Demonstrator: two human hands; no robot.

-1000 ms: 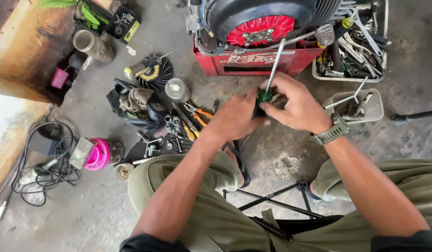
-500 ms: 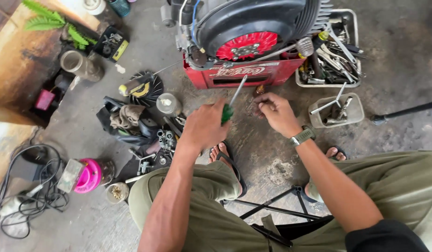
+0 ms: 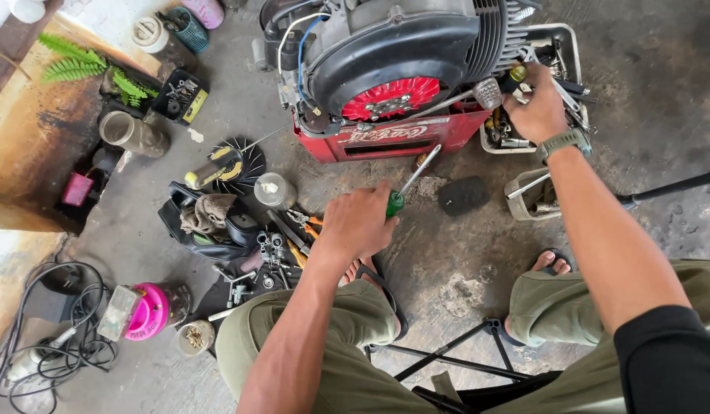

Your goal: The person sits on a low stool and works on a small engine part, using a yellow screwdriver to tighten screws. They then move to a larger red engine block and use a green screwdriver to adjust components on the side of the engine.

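Observation:
My left hand (image 3: 359, 224) is closed around the green handle of a screwdriver (image 3: 405, 188). Its metal shaft points up and right toward a red crate (image 3: 385, 139). On that crate stands a small engine (image 3: 401, 42) with a black shroud and a red fan (image 3: 389, 96). My right hand (image 3: 537, 107), with a watch on the wrist, reaches into a white tray of tools (image 3: 560, 42) to the right of the engine. Its fingers curl around a dark tool handle with a yellow-green end (image 3: 516, 74). A metal-headed tool (image 3: 487, 93) lies just left of this hand.
A black rubber piece (image 3: 462, 195) lies on the concrete below the crate, and a small tray with tools (image 3: 527, 195) sits to its right. Pliers and loose tools (image 3: 282, 238), a dark bag (image 3: 209, 222), a pink container (image 3: 148, 310) and cables (image 3: 48, 337) crowd the left. Black stool legs (image 3: 462, 360) stand between my feet.
My right hand left the screwdriver and went up and right to the tool tray. My left hand kept the screwdriver and drew back a little from the crate.

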